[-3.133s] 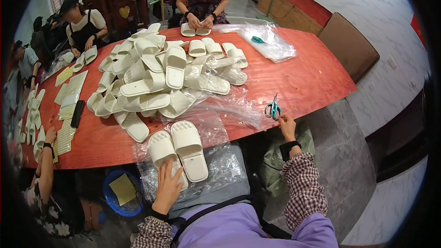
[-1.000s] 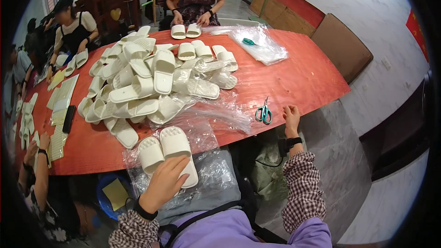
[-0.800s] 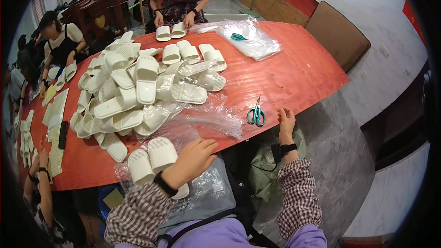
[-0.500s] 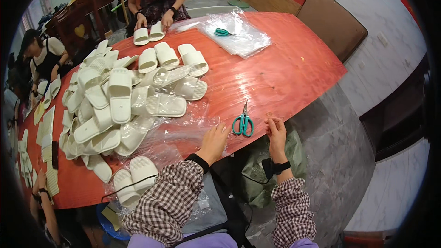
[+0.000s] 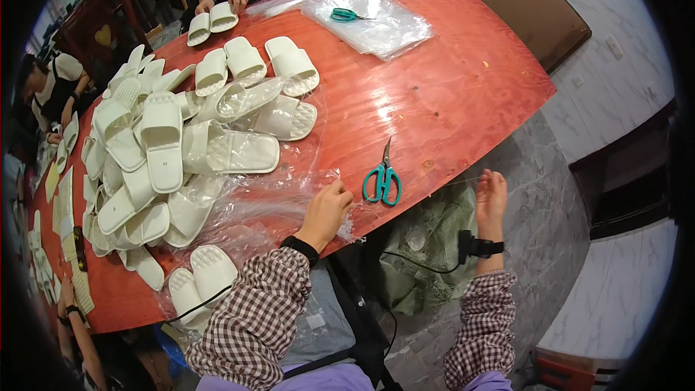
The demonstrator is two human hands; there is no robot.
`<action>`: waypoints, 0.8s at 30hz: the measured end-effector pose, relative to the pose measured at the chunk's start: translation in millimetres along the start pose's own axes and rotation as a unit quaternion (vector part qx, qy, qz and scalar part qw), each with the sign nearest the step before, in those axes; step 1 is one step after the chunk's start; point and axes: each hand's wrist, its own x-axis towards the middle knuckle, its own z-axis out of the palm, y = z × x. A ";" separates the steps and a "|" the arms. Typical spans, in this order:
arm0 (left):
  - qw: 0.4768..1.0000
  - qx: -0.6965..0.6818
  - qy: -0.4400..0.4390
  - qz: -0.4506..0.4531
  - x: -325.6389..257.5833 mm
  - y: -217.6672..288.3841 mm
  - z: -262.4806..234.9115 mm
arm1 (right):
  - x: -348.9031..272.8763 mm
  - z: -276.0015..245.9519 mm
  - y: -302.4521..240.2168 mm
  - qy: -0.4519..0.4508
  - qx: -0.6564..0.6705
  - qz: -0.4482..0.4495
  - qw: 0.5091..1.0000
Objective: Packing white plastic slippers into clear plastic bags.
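1. Red wooden table (image 5: 470,101): clear plastic bags (image 5: 268,206) lie at its near edge, between heaped cream slide slippers (image 5: 163,141) and teal-handled scissors (image 5: 382,185).
2. Left hand (image 5: 326,213) rests at the bags, fingers loosely curled; whether they pinch any, I cannot tell.
3. Right hand (image 5: 492,192) is raised beyond the edge, fingers bent; whether it holds something thin is unclear.
4. Those bags look light, limp, slippery and easily creased; pinching one edge between thumb and forefinger seems the surest hold.

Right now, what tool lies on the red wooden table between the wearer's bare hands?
Teal-handled metal scissors, nearer the left hand, as the head view shows.
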 end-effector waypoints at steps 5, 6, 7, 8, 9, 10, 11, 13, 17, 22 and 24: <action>1.000 0.007 -0.002 -0.009 -2.5 -2.8 -1.8 | 52.2 -98.1 -68.1 0.015 0.012 -0.045 0.999; 1.000 -0.003 -0.001 -0.005 -0.1 -0.1 2.7 | 60.0 -129.5 -93.5 0.031 0.010 -0.066 0.997; 1.000 -0.002 -0.001 -0.005 -0.2 0.2 3.5 | 61.6 -150.3 -115.5 0.049 0.008 -0.076 0.996; 1.000 0.002 0.000 -0.007 -1.6 -1.0 2.9 | 60.2 -166.7 -133.4 0.066 0.008 -0.083 0.994; 1.000 -0.004 0.003 -0.006 -0.5 -0.1 4.5 | 56.0 -186.6 -158.8 0.078 0.002 -0.103 0.992; 1.000 -0.006 0.000 0.002 1.5 1.3 8.3 | 47.9 -200.8 -181.6 0.092 -0.005 -0.124 0.988; 1.000 0.004 -0.002 0.002 -1.1 -0.7 5.9 | 38.0 -194.2 -183.1 0.086 -0.003 -0.118 0.989; 1.000 0.015 -0.003 -0.005 -2.9 -1.1 2.7 | 9.2 -175.5 -191.4 0.148 -0.041 -0.227 0.962; 0.999 -0.018 -0.024 -0.032 -6.4 19.6 -34.0 | -70.1 -84.7 -195.7 0.106 -0.058 -0.321 0.939; 0.998 -0.045 -0.036 -0.002 -43.6 57.3 -106.4 | -169.0 38.1 -179.4 -0.028 -0.069 -0.293 0.953; 0.986 -0.127 -0.081 0.066 -74.2 89.4 -139.1 | -209.7 72.4 -167.5 -0.109 -0.047 -0.256 0.959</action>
